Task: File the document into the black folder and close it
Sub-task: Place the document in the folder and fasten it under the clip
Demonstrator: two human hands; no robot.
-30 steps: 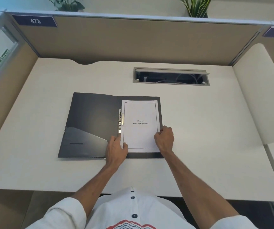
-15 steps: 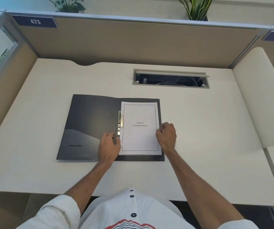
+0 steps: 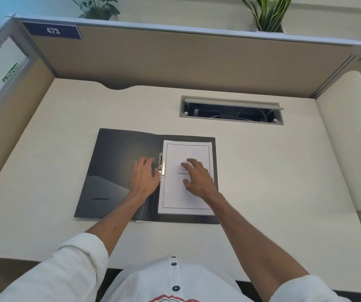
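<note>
The black folder (image 3: 118, 162) lies open flat on the desk. A white document (image 3: 188, 192) with a printed border rests on its right half, its left edge under the metal clip (image 3: 161, 164) at the spine. My left hand (image 3: 144, 177) lies on the left flap with fingertips at the clip. My right hand (image 3: 197, 177) presses flat on the middle of the document with fingers spread, covering part of the title. Neither hand holds anything.
The cream desk (image 3: 262, 171) has an open cable tray slot (image 3: 231, 111) behind the folder. Tan partition walls (image 3: 175, 59) enclose the back and sides, with a curved divider (image 3: 349, 138) on the right. Plants stand above the partition.
Both hands moved up from the document's bottom corners: the left to the clip at the spine, the right onto the middle of the page. The document now sits squarer on the right half.
</note>
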